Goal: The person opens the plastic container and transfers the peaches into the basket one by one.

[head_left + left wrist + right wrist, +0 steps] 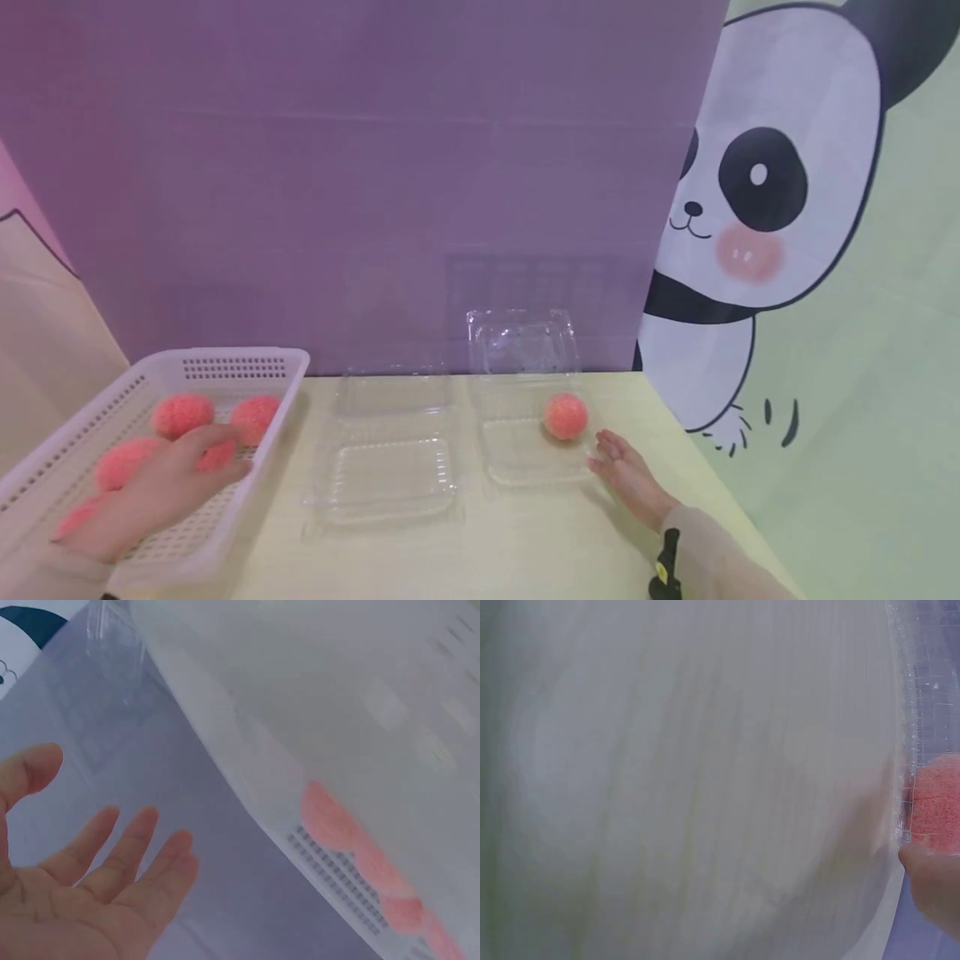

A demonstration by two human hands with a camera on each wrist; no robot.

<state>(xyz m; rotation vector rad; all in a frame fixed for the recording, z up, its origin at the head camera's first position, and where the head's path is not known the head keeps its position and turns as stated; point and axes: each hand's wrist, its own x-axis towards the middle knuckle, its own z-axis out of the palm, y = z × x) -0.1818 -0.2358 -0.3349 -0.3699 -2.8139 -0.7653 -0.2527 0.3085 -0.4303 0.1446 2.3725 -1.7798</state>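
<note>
My left hand (165, 483) reaches over a white perforated basket (300, 367) that holds several fuzzy coral-red balls (182, 415). In the left wrist view the left hand (97, 900) has its fingers spread and nothing in the palm. My right hand (628, 475) is by the right side of an open clear plastic box (517, 462), its fingers loosely extended. One coral ball (566, 417) sits in that box, left of the fingertips. From the right wrist, only part of the right hand (936, 892) shows, near the box edge and the ball (939, 802).
A second open clear box (393, 479) stands between the basket and the first one, with no ball visible in it. All stand on a pale wooden table (525, 550). Behind rises a purple backdrop (360, 183), beside a panda print (795, 167) at right.
</note>
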